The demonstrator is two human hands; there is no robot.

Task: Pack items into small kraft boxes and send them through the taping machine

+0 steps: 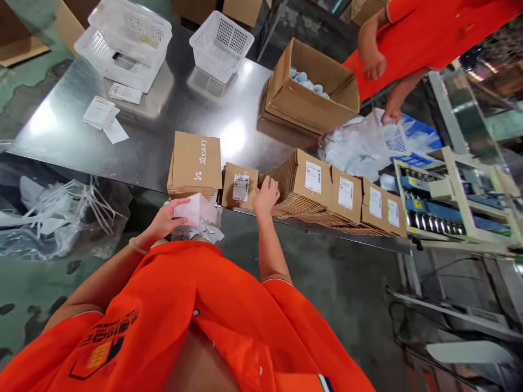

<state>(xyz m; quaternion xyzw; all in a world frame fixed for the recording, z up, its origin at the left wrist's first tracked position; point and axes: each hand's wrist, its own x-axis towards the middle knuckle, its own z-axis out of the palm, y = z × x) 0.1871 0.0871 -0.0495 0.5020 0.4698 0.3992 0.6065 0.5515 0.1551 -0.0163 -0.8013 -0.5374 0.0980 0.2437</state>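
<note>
My left hand [170, 218] is closed on a wad of white and pinkish label sheets [195, 210], held at the table's front edge. My right hand [266, 197] has its fingers bent over the edge of a folded cardboard box between a labelled box and a leaning row. The labelled cardboard box [241, 188], with a white printed label, lies just left of that hand. To its right leans the row of folded cardboard boxes [302, 190], several with white labels. A stack of folded boxes printed "beauty" [196, 160] sits beyond my left hand.
White baskets [220, 46] [126, 43] stand at the back of the metal table [151, 141], near loose papers [100, 113]. An open carton [312, 87] holds white round items. A co-worker's hand [392, 111] touches plastic bags [359, 144]. A plastic waste bag [61, 223] hangs at left.
</note>
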